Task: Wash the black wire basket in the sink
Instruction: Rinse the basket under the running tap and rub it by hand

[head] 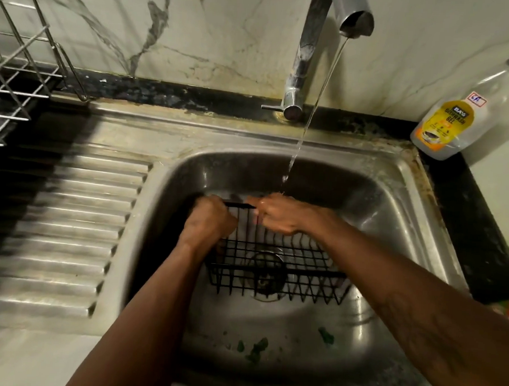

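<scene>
The black wire basket (276,264) lies tilted inside the steel sink (393,218), over the drain. My left hand (209,220) grips the basket's upper rim at its left end, fingers curled round the wire. My right hand (278,213) grips the same rim further right, and a thin stream of water (307,127) from the tap (301,62) lands on its knuckles. Part of the far rim is hidden behind both hands.
A ribbed steel draining board (68,227) lies left of the basin, with a metal dish rack (14,77) at the far left. A dishwash gel bottle (463,115) stands on the black counter at the back right. Green scraps (257,348) lie on the sink's near floor.
</scene>
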Demonstrator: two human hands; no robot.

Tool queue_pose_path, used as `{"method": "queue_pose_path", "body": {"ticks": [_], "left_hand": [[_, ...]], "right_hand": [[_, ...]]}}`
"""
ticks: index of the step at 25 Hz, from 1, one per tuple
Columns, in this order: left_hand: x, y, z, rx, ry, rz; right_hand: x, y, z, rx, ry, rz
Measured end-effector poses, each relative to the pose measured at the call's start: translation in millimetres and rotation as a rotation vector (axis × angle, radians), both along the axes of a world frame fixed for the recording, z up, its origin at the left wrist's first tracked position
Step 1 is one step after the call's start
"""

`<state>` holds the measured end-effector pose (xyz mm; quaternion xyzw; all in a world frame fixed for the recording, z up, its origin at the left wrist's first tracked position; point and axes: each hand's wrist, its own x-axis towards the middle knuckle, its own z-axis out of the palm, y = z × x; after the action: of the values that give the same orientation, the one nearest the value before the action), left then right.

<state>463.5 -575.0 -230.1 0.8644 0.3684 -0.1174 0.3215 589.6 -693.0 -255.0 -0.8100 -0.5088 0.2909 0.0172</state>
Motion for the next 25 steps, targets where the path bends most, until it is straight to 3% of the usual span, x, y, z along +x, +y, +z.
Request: {"method": "queue_pose_path", "body": {"ticks": [2,5,8,13,15,19,25], "left_hand": [[10,-15,-3,-0.078,-0.072,-0.012],[22,-12,-14,-0.276,-0.034,0.057],[26,-9,-17,-0.457,0.003,0.137],[27,-13,-14,-0.389,-0.034,0.174],[27,-13,-14,-0.39,-0.025,0.173],[29,-10,-20,-0.431,0.008,0.094],[29,-9,-24,-0.429,0.012,0.087]], "right_hand": [[-7,13,-3,0.037,0.035,0.005],[6,2,-9,0.072,0.05,-0.175],[10,-16,-22,0.141,-0.054,-0.289],[2,-19,-31,0.096,-0.398,-0.099],[4,-20,-33,0.093,-0.462,-0.123],[-2,-13,-35,0.116,-0.472,-0.229],[-1,-19,-31,0.109,-0.371,-0.198]]}}
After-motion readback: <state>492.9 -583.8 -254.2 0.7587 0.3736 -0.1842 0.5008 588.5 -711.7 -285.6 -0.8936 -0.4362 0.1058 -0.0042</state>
